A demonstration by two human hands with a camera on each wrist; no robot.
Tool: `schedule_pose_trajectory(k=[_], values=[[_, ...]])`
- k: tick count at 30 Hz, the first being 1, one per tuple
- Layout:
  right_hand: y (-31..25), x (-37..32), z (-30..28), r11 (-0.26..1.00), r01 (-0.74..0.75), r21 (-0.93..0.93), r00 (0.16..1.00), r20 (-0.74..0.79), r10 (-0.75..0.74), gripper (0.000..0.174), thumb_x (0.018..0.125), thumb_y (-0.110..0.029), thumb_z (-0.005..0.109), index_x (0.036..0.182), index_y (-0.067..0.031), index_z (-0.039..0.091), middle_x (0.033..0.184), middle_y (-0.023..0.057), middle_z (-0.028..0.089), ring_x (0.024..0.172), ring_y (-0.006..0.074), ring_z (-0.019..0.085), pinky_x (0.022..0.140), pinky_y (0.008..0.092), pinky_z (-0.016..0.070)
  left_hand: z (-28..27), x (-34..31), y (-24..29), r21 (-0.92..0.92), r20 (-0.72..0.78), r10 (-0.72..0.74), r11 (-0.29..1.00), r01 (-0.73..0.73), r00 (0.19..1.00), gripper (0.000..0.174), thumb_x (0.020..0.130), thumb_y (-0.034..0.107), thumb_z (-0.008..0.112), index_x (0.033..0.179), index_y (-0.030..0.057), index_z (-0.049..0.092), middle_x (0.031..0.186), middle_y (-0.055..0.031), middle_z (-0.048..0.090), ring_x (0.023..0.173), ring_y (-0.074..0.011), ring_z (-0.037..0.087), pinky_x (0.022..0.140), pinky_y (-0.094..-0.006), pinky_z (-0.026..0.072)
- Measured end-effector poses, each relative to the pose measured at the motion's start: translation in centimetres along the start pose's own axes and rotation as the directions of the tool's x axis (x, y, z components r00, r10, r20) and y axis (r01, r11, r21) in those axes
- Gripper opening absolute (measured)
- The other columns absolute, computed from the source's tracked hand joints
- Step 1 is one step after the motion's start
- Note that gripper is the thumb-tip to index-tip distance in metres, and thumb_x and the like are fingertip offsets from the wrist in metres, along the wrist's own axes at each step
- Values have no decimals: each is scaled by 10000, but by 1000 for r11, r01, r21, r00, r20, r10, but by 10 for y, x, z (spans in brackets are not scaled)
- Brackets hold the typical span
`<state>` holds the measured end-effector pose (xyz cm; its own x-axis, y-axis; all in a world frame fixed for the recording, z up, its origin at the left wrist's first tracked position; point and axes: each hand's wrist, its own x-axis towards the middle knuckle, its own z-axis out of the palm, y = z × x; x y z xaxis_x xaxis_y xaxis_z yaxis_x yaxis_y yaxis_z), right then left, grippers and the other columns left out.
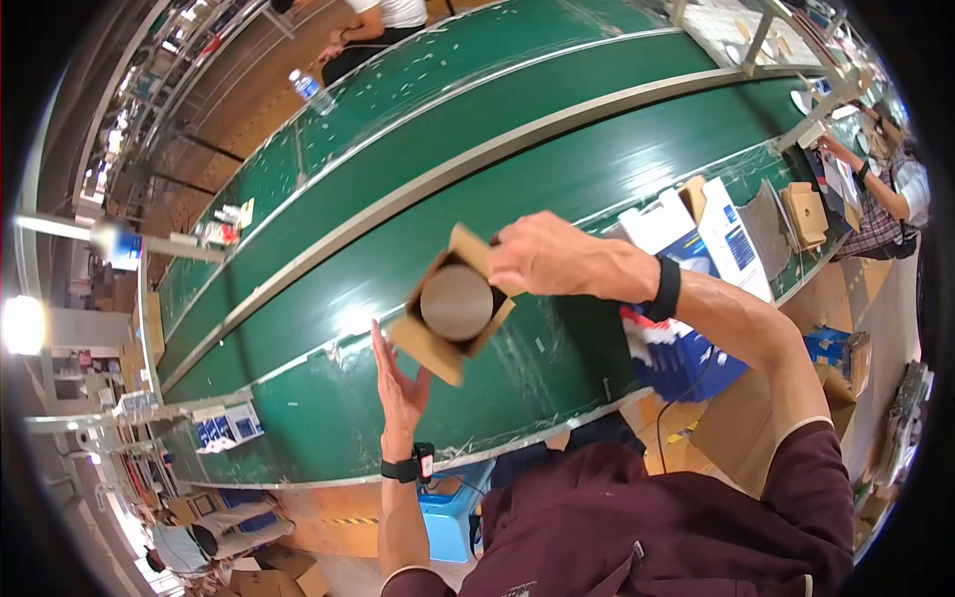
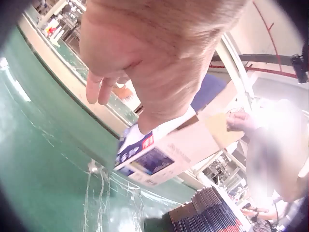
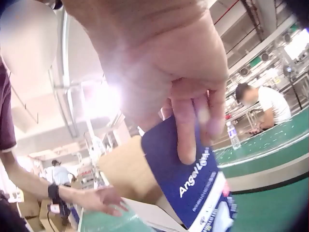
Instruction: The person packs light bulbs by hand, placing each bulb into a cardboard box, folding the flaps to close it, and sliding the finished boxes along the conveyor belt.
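Note:
A printed blue-and-white carton [image 3: 190, 164] with brown inner faces hangs over the green work surface, its top flaps [image 1: 428, 350] spread. Inside the opening, a round grey-brown shape [image 1: 457, 302] shows in the head view. My right hand [image 1: 562, 257] pinches one flap by its edge, fingers lying over the blue print in the right wrist view. On the carton's other side, my left hand [image 1: 400, 393] is held up with its fingers extended, close to the lower flap. The left wrist view shows that hand [image 2: 149, 58] overlapping the carton's printed side [image 2: 159, 159].
Flat blue-and-white cartons [image 1: 686, 348] lie stacked to the right on the green table [image 1: 328, 438]. A metal rail [image 1: 438, 184] runs along behind. Farther off are a water bottle [image 1: 310, 92] and a seated person [image 1: 383, 25]. A blue stool [image 1: 448, 522] stands below the front edge.

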<state>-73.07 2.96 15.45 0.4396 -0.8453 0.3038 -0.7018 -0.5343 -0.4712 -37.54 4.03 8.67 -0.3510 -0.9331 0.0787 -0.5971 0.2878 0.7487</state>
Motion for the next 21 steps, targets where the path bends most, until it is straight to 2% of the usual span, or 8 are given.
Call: schedule_pose_trajectory(k=[1,4,7,10,14,17,19,21], values=[[-21,11,18,999,-4,-48,986,163,12,167,882,-217,745,830,-77,672,899,150,701,920,385,690,775,486,555,-13,-7,-26,171,-44,283,947,-272,958,1192,770,65,894,1690,72,137,1688,-246,312,1439,-422,483,1128,-509,466],[-67,42,87,978,142,-151,981,155,-118,153,880,-201,739,860,-73,659,918,129,708,949,365,688,832,471,551,-38,-51,-39,33,6,51,998,-51,999,1213,732,101,931,1684,101,181,1688,-238,319,1487,-438,415,1166,-521,424],[-118,70,121,994,79,-73,966,250,-59,135,917,-193,720,987,-81,696,1050,124,718,1068,352,673,914,455,536,-42,-94,-72,55,4,210,976,-210,978,884,763,106,909,1547,161,504,1687,-209,339,1496,-433,406,1185,-522,384],[-182,70,127,969,209,-135,968,-116,-224,214,955,-234,687,1092,-72,713,1154,157,690,1154,349,647,982,451,510,-49,-109,-87,71,-110,272,962,-265,956,510,813,77,862,1295,134,704,1655,-185,408,1493,-423,415,1166,-523,398],[-240,28,143,983,-139,119,990,25,137,531,879,-250,793,1349,-76,617,1299,150,647,1262,357,588,1039,457,466,-61,-100,-85,12,-140,352,935,-354,926,293,851,40,812,1129,48,719,1545,-175,544,1458,-428,455,1145,-517,437],[-217,5,182,977,-189,-97,982,-16,188,462,837,-157,813,1249,-95,614,1104,115,673,1061,350,638,887,461,503,-77,-82,-79,-216,74,460,873,-436,885,247,999,181,647,1076,-31,749,1312,-209,707,1296,-388,619,1092,-458,495],[-214,10,183,977,-201,-71,977,-82,195,309,808,-125,790,1033,-86,581,929,102,621,872,355,624,779,473,486,-92,-53,-86,-490,413,238,872,-6,879,430,1039,300,529,1099,-59,758,1203,-224,744,1160,-345,684,1037,-429,527],[-211,10,186,983,-145,-109,989,-52,140,310,802,-145,794,1013,-87,574,912,108,624,849,356,626,764,475,487,-96,-15,-86,-481,702,145,819,313,698,699,1064,440,345,1145,-136,734,1042,-247,776,950,-260,733,907,-375,567]])
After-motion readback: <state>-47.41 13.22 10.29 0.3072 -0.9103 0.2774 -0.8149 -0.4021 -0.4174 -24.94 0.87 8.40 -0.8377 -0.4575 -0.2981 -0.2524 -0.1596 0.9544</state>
